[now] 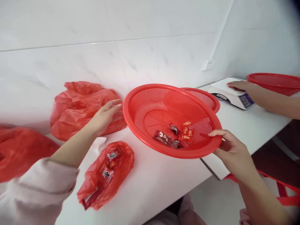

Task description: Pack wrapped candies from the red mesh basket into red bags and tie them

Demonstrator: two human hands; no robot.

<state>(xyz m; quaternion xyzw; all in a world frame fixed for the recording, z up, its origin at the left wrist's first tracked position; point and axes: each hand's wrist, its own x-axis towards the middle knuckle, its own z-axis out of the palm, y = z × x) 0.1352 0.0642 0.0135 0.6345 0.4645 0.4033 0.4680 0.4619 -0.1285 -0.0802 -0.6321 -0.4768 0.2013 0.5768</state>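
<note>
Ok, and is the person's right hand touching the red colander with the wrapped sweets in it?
Touching. The head view shows it: the right hand grips the red colander, its thumb lying over the right side of the rim.

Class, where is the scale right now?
In the head view, the scale is at right, on the table near the wall, left of a basket, under another person's hand.

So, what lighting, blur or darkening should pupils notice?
Head view: soft, bright light, faint pink tint on the wall behind the red basket; head view: upper right corner dark and blurred; head view: print on the packets inside looks soft.
</note>
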